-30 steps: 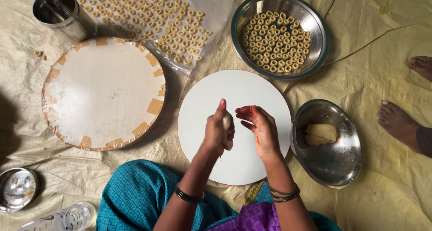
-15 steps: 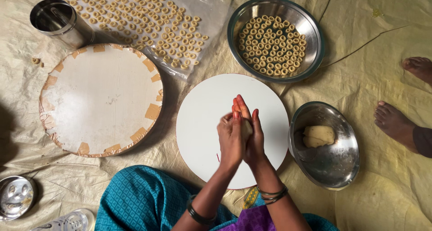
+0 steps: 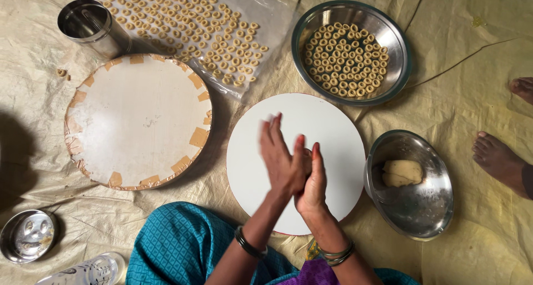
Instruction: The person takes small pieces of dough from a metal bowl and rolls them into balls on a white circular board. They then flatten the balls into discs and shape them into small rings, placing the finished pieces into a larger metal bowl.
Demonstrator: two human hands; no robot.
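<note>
Left hand (image 3: 282, 160) and right hand (image 3: 313, 179) pressed palm to palm over white round board (image 3: 333, 129), contents hidden; dough bowl (image 3: 422, 207) at 3 o'clock

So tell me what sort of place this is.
Probably a home floor set up for making snacks by hand: a cloth sheet covers the ground, steel bowls hold dough rings and a dough lump, and a round white board serves as worktop.

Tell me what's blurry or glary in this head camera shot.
In the head view, the left hand is smeared by motion blur at its fingertips, while the right hand is sharper; the steel bowl with dough throws soft reflections; a dark shadow falls across the sheet at the left edge; the ring-shaped pieces are in focus.
</note>
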